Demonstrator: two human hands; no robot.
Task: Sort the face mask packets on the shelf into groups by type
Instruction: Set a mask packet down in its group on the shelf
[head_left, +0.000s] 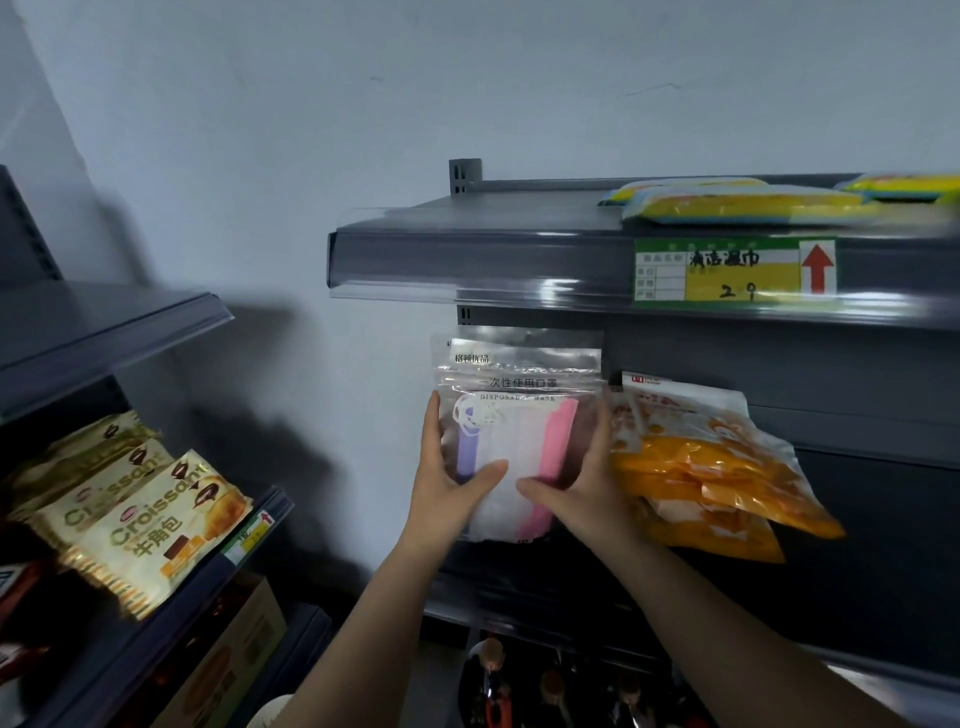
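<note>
A stack of clear mask packets (519, 395) with pastel purple, white and pink masks stands upright at the left end of the dark grey shelf (857, 519). My left hand (447, 478) grips its left edge, thumb across the front. My right hand (582, 488) grips its right edge, thumb on the front as well. Just to the right, orange mask packets (717, 467) lean against the shelf back, touching my right hand's side.
Above is a shelf (467, 254) with yellow wet-wipe packs (737, 205) and a green price label (735, 273). On the left stands another rack with croissant bags (150, 530) and a cardboard box (234, 660). Dark bottles (550, 691) sit below.
</note>
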